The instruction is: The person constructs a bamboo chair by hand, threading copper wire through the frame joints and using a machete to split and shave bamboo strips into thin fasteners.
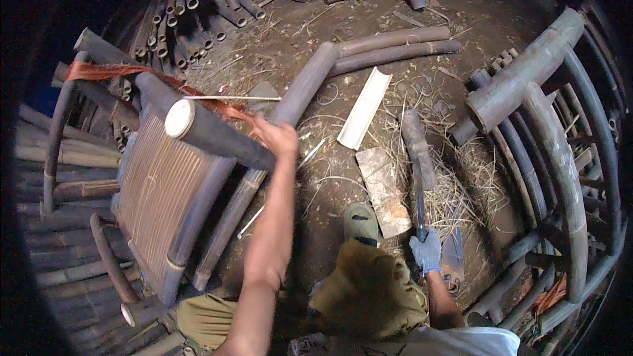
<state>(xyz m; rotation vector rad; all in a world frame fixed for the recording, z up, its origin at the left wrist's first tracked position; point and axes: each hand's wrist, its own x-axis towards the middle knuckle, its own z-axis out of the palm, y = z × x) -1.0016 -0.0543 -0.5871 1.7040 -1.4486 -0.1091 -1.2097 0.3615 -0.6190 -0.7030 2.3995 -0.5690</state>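
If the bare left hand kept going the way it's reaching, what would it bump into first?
The left hand points up and left; it already touches the dark bamboo pole of the chair frame. Beyond lies the reddish cord, though depth is unclear.

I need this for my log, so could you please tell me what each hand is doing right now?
Left hand: bare, closed on the dark bamboo chair frame.
Right hand: gloved, closed on the long knife.

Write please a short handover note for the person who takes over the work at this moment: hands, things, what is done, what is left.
Left hand: bare, on the dark bamboo chair frame, beside the reddish strip.
Right hand: gloved, gripping the long blade, tip over the wood block.
Pale split bamboo piece lies on the dirt floor.
Done: slatted panel is fitted in the frame.
Left: the reddish strip hangs loose, not tied off.
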